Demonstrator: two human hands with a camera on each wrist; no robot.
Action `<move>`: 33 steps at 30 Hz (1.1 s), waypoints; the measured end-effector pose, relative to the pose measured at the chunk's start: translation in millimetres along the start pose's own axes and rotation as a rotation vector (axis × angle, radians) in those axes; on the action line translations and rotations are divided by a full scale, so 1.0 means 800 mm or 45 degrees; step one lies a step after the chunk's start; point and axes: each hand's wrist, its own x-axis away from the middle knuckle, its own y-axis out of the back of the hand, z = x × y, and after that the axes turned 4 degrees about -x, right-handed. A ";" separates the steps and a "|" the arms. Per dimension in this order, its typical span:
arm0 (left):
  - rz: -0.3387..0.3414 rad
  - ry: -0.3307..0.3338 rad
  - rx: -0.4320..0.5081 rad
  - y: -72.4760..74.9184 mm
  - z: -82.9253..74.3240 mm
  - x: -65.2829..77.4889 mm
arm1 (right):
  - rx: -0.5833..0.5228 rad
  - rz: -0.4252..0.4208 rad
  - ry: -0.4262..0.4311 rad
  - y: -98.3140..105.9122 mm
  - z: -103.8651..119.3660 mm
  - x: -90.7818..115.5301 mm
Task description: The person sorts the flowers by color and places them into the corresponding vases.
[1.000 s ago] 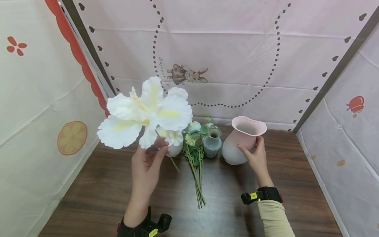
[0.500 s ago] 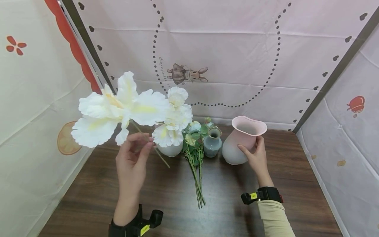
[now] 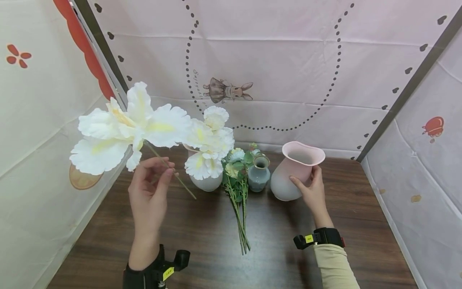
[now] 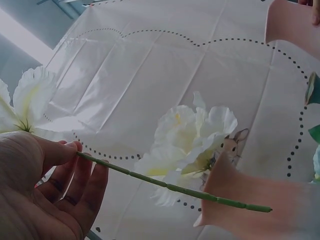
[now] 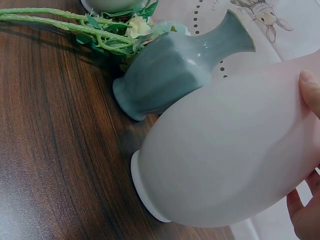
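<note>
Over the left side of a dark brown wood-grain table (image 3: 274, 253), the left hand (image 3: 149, 198) pinches the thin green stem (image 3: 185, 186) of a big ruffled white-and-yellow flower (image 3: 134, 130); the right hand (image 3: 313, 192) grips a rounded pink-to-white vase (image 3: 286, 172) beside a small blue-grey glazed vase (image 3: 258, 177).

Head view: from above, fwd/down over table (image 3: 278, 257); L wrist view: tilted, nr stem (image 4: 150, 179), faces wall (image 4: 155, 75); R wrist view: v. close to pink vase (image 5: 220, 155), faces fwd-L; all share rabbit print (image 3: 228, 90)

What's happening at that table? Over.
Left hand pinches white flower by stem. Right hand grips pink-topped vase. Between them: bouquet lying, blue vase standing.
</note>
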 end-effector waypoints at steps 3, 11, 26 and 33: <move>-0.012 -0.008 0.010 0.002 0.001 -0.003 | 0.007 -0.004 0.006 0.000 0.000 0.000; -0.049 0.019 -0.010 0.006 0.000 -0.013 | 0.012 -0.006 0.008 0.000 -0.029 -0.010; -0.090 -0.006 0.066 0.006 0.002 -0.035 | 0.019 -0.013 0.008 0.000 -0.046 -0.016; -0.108 -0.041 0.173 0.003 0.006 -0.045 | 0.015 0.001 -0.004 0.000 -0.004 -0.002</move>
